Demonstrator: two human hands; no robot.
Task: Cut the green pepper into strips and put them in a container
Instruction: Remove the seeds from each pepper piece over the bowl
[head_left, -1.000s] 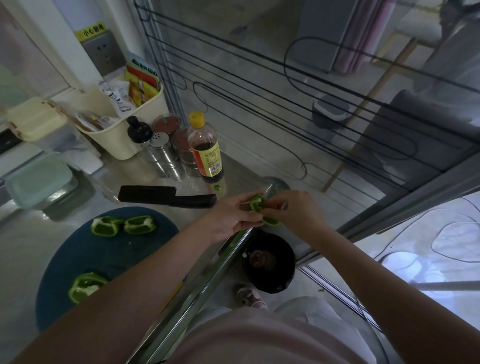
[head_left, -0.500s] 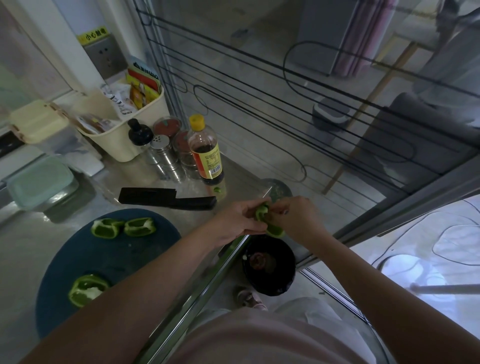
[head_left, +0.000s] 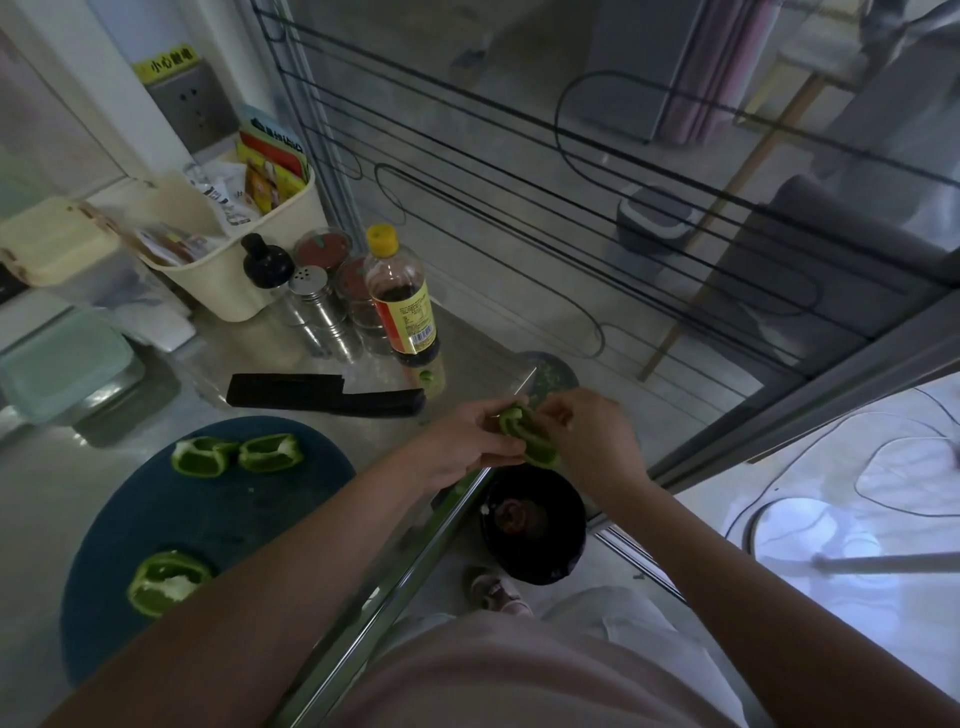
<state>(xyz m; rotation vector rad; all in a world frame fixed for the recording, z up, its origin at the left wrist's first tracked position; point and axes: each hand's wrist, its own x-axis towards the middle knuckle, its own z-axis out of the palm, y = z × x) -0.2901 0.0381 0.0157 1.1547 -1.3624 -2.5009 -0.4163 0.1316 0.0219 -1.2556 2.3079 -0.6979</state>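
My left hand (head_left: 470, 441) and my right hand (head_left: 587, 436) both hold one green pepper piece (head_left: 527, 434) beyond the counter's right edge, above a black bin (head_left: 535, 525) on the floor. My right fingers pinch into its inside. Three more pepper pieces lie hollow side up on the dark blue cutting board (head_left: 208, 519): two (head_left: 200, 457) (head_left: 270, 453) side by side at its far edge and one (head_left: 163, 579) near its front. A black cleaver (head_left: 322, 395) lies on the steel counter behind the board.
A soy sauce bottle (head_left: 402, 301), shakers (head_left: 317, 306) and spice jars stand behind the cleaver. A cream basket (head_left: 228, 280) of packets and lidded plastic boxes (head_left: 57, 358) sit at the back left. A glass sliding door runs along the right. A small green bit (head_left: 427, 376) lies by the bottle.
Both hands have shifted slightly while working on the pepper piece, which has turned a little between them. The pieces on the board and the cleaver have not moved.
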